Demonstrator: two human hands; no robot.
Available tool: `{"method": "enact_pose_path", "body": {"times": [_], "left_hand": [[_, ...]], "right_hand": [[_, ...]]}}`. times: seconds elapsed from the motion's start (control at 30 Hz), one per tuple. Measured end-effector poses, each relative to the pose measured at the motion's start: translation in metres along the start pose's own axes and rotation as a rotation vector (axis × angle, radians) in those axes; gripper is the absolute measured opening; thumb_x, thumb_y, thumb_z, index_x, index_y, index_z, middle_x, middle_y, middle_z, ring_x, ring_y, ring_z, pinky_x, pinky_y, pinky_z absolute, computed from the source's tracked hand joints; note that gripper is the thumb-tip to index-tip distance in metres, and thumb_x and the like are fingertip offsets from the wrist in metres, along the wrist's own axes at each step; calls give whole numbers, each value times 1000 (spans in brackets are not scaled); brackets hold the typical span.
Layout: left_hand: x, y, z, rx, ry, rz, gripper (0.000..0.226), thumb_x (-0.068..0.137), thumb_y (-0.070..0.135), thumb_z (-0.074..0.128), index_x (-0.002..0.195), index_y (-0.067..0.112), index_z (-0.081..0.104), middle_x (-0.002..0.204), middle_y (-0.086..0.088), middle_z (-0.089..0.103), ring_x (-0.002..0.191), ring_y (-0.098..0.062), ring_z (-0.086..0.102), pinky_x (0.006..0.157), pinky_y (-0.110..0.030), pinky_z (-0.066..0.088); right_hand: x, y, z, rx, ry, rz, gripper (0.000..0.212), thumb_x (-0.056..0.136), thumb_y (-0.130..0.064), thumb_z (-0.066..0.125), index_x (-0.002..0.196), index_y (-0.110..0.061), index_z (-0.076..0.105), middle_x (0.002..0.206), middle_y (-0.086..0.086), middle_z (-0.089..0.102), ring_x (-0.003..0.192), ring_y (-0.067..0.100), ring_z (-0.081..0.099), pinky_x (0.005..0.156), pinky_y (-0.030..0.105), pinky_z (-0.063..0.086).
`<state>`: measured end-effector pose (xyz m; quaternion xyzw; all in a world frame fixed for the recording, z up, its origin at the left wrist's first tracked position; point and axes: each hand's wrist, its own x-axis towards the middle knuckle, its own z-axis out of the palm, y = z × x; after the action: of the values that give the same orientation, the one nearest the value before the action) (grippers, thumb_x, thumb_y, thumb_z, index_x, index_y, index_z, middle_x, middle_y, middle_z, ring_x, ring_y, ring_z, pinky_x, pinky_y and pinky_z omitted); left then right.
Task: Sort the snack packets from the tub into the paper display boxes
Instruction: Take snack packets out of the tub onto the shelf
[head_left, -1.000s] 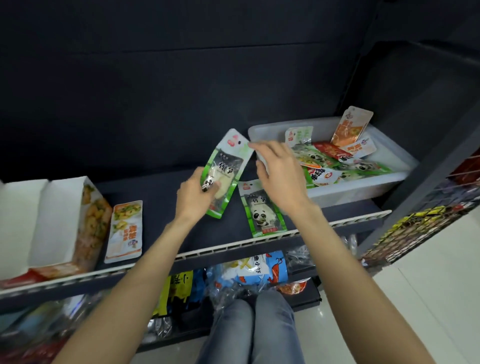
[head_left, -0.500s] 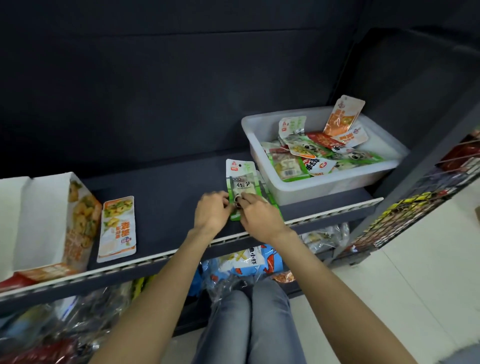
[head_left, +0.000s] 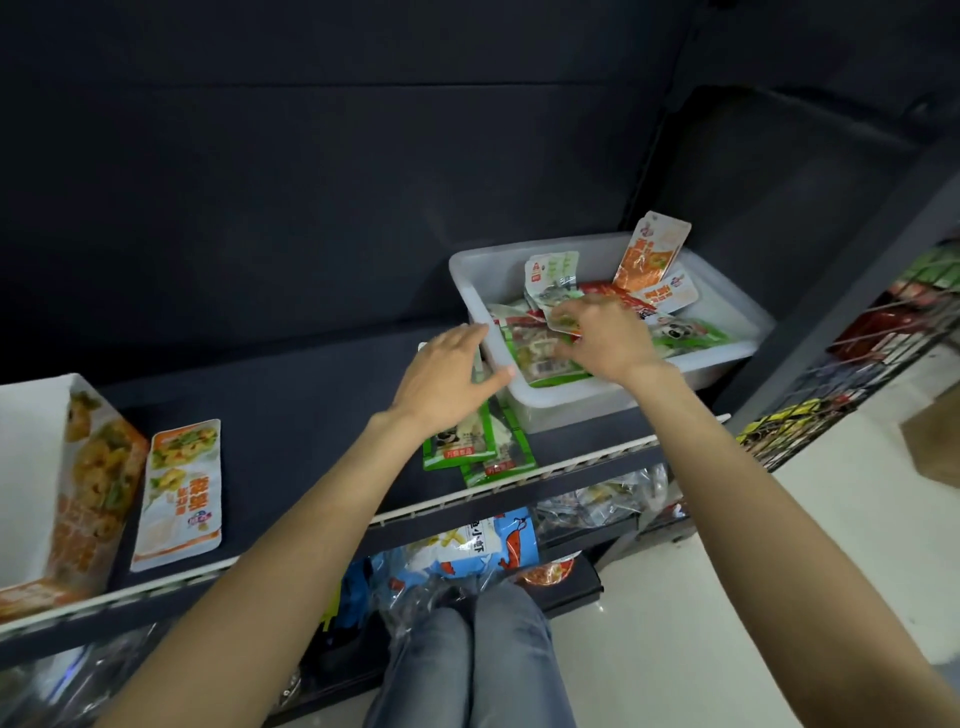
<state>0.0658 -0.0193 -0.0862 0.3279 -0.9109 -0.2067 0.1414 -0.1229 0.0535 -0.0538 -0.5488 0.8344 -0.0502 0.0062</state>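
Note:
A white plastic tub (head_left: 592, 402) stands on the dark shelf at the right, holding several snack packets in green, orange and red. My right hand (head_left: 605, 338) reaches into the tub and pinches a small orange-and-green packet (head_left: 563, 323) at its fingertips. My left hand (head_left: 449, 382) hovers with fingers spread beside the tub's left wall, holding nothing. Under it, two green panda packets (head_left: 480, 447) lie stacked on the shelf. A paper display box (head_left: 62, 483) printed with an orange snack stands at the far left, with one orange-white packet (head_left: 179, 493) lying flat beside it.
The dark shelf (head_left: 311, 415) has a white front rail. A lower shelf holds bagged snacks, among them a blue shrimp bag (head_left: 483, 545). A wire rack (head_left: 852, 400) with goods stands at the right. My knees in jeans are below.
Both hands left the green panda packets stacked on the shelf. My right hand moved up into the tub and took hold of a packet; my left hand lifted off and opened.

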Motion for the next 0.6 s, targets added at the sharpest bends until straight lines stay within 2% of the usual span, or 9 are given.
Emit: {"method": "enact_pose_path", "body": {"times": [0.07, 0.13, 0.2, 0.27, 0.37, 0.43, 0.53, 0.6], "left_hand": [[3, -2, 5, 24, -45, -32, 74, 93, 58, 41, 150, 16, 21, 154, -8, 27, 143, -18, 19, 113, -32, 18], [3, -5, 9, 86, -19, -26, 76, 91, 62, 38, 151, 17, 21, 154, -7, 29, 143, -18, 18, 114, -34, 17], [4, -8, 9, 120, 30, -8, 79, 88, 66, 39, 149, 18, 25, 154, -2, 29, 142, -18, 20, 114, -35, 18], [8, -9, 7, 109, 27, 2, 80, 86, 66, 42, 149, 18, 26, 155, 1, 26, 142, -18, 19, 115, -36, 18], [11, -9, 6, 132, 10, 14, 79, 86, 66, 43, 148, 19, 27, 155, 3, 24, 142, -16, 18, 115, -35, 17], [12, -8, 5, 146, 12, 17, 79, 86, 66, 43, 148, 19, 28, 155, 3, 25, 142, -16, 19, 115, -35, 17], [13, -7, 3, 129, 11, 16, 77, 86, 65, 46, 146, 19, 32, 153, 3, 29, 139, -17, 25, 113, -36, 21], [13, -4, 1, 109, 0, 10, 76, 86, 63, 48, 145, 18, 33, 151, 3, 30, 137, -18, 28, 112, -36, 24]], "right_hand": [[12, 0, 3, -82, -138, -8, 57, 82, -49, 65, 130, -22, 49, 133, 9, 51, 121, 30, 47, 96, 37, 41], [22, 0, 10, -127, -166, -7, 65, 79, -55, 66, 130, -20, 44, 135, 12, 44, 124, 32, 41, 100, 40, 37], [30, 4, 18, -113, -126, 25, 68, 81, -52, 65, 133, -18, 38, 135, 15, 42, 125, 34, 40, 101, 42, 37], [35, 10, 21, -65, -133, 64, 63, 88, -44, 61, 139, -20, 32, 134, 17, 47, 122, 35, 46, 97, 43, 42], [36, 19, 19, -69, -135, 62, 40, 97, -32, 48, 137, -26, 44, 122, 15, 60, 111, 33, 57, 86, 41, 48], [31, 24, 16, -91, -31, 43, 33, 99, -24, 44, 130, -29, 55, 112, 15, 65, 103, 34, 60, 80, 40, 49], [13, 30, 4, -27, 179, 23, 25, 96, -18, 49, 113, -25, 67, 98, 11, 70, 92, 34, 63, 75, 39, 48], [0, 33, -1, 18, 214, 15, 15, 92, -25, 59, 101, -25, 70, 93, 6, 71, 90, 30, 64, 73, 36, 48]]}}
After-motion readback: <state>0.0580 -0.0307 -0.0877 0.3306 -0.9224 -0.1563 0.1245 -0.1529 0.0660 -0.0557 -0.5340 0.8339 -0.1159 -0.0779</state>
